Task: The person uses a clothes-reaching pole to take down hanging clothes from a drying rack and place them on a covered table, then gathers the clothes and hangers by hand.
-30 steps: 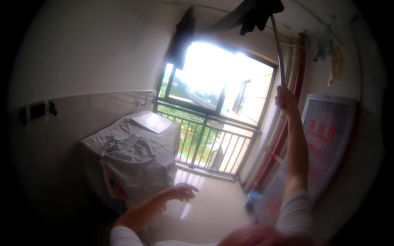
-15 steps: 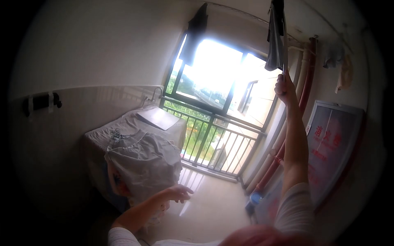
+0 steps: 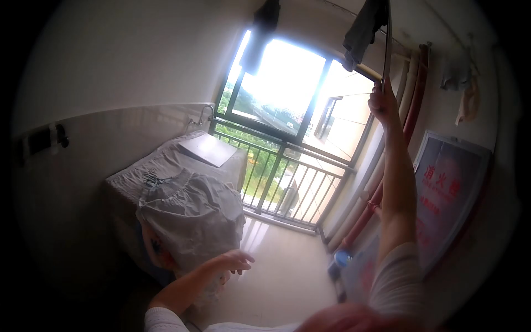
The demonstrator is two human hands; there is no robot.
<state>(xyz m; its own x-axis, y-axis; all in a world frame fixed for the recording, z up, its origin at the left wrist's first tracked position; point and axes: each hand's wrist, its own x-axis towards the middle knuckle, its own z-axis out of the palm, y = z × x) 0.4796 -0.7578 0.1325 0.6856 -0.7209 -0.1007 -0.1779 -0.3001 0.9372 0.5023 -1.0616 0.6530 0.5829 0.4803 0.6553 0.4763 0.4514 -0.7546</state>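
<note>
My right hand (image 3: 383, 104), raised at the upper right, is wrapped round a long thin pole (image 3: 387, 50) that runs up out of view. A dark grey garment (image 3: 362, 36) hangs beside the upper part of the pole; how it is held up is out of view. Lower down, my left hand (image 3: 235, 261) is held out with its fingers apart and bent, holding nothing. It is near a light grey cloth item (image 3: 191, 213) that drapes over a covered, box-shaped object (image 3: 130, 171).
A barred window (image 3: 276, 149) stands ahead. Another dark garment (image 3: 260, 39) hangs at its upper left. To the right are a red pipe (image 3: 416, 105), a cabinet with red lettering (image 3: 442, 188) and a blue-topped item (image 3: 342, 258). A flat white panel (image 3: 207, 149) lies on the covered object.
The dark garment has swung down from overhead, then left of the pole. My right hand has risen slightly, still round the pole. My left hand has shifted slightly left.
</note>
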